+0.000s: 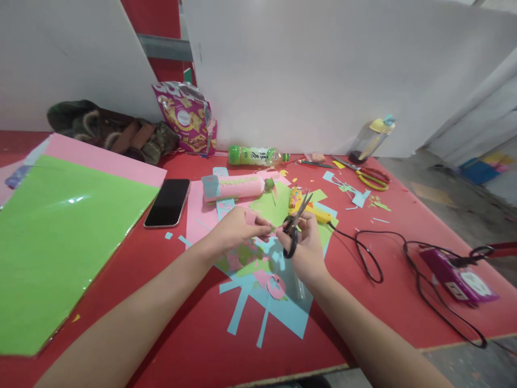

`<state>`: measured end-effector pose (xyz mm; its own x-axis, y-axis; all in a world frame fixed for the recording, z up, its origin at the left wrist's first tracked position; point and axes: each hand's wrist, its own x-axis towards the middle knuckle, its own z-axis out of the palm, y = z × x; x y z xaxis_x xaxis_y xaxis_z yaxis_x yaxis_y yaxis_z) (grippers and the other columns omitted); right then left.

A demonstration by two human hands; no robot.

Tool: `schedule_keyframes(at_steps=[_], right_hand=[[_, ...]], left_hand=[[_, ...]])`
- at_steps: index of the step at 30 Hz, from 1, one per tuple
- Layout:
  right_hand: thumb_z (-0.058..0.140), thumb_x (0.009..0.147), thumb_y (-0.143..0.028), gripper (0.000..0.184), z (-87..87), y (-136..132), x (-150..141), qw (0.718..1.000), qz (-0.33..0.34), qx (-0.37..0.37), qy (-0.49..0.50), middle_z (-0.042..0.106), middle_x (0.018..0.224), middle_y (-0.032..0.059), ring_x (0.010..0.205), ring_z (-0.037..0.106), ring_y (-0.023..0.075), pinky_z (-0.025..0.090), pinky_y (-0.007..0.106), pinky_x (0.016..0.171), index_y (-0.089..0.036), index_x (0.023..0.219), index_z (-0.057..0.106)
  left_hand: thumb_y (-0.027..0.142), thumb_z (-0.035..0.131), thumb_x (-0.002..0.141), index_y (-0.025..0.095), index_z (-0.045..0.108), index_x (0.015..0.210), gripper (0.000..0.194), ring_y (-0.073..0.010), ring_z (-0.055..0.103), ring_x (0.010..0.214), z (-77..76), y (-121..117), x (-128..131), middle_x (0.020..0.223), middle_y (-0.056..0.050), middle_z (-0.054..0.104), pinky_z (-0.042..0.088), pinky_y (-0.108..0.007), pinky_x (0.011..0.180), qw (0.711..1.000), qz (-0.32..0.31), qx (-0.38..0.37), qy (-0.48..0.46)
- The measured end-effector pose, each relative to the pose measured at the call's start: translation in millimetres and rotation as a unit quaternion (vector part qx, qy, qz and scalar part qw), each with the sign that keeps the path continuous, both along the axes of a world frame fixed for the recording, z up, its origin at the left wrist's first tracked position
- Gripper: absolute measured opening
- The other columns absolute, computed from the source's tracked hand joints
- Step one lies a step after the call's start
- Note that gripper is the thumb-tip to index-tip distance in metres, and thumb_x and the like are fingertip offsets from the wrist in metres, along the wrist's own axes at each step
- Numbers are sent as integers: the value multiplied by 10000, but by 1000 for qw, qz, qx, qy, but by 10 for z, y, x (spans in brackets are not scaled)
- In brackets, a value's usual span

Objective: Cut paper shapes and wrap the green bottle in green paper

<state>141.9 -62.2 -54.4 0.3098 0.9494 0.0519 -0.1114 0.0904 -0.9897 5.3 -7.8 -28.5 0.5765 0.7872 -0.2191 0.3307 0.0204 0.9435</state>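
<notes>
My right hand (310, 250) is wrapped around black-handled scissors (290, 233), with the blades pointing up and away. Close beside it, my left hand (238, 229) pinches a small paper piece (273, 230) between thumb and fingers; its exact shape is hard to make out. The right fingertips seem to meet the same piece. Below both hands lie pink and green scraps on a light blue sheet (285, 312), along with a pink paper ring (276, 287). Just beyond, a bottle wrapped in pink paper (238, 187) rests on its side. A yellow glue gun (321, 214) lies behind the scissors.
Left of the hands are a phone (168, 203) and green sheets (76, 242). Along the wall stand a snack bag (183, 116), a lying green bottle (254, 156) and a clear bottle (369, 141). A black cord runs to a purple power strip (460, 277); pliers (371, 178) lie right.
</notes>
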Motion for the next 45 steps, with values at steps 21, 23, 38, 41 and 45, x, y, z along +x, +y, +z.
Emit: schedule_keyframes(at_steps=[21,23,38,41,45], right_hand=[[652,604,-291,335,19,-17,-17,997,66,-36,9,408,688,-69,598,480,73,401,216,558,-234,820,402],[637,621,-342,334,12,-29,-20,993,106,-48,4,406,683,-67,605,479,82,400,223,552,-235,831,400],[637,606,-444,407,36,-56,-64,971,221,-91,-7,376,723,-47,612,450,91,406,266,573,-226,832,379],[640,605,-441,401,26,-55,-57,973,212,-86,0,368,723,-48,607,455,91,409,257,552,-228,826,381],[639,606,-439,401,8,-54,-50,974,210,-81,20,354,728,-49,578,437,82,407,239,496,-232,832,379]], left_hand=[[295,572,653,129,610,641,171,-136,585,617,105,-1,-14,648,-42,639,460,-217,511,989,142,21,-22],[299,580,654,131,605,636,171,-135,588,621,111,16,-24,642,-37,636,473,-218,524,981,186,36,-45],[231,605,622,133,584,669,111,-138,590,636,45,-30,56,599,-7,607,486,-264,623,953,264,87,-121],[243,602,628,134,586,687,125,-142,593,684,25,-58,75,642,-10,607,476,-273,674,955,262,83,-109],[248,604,632,142,590,694,123,-136,588,703,25,-94,95,676,-9,606,477,-267,683,954,271,78,-103]])
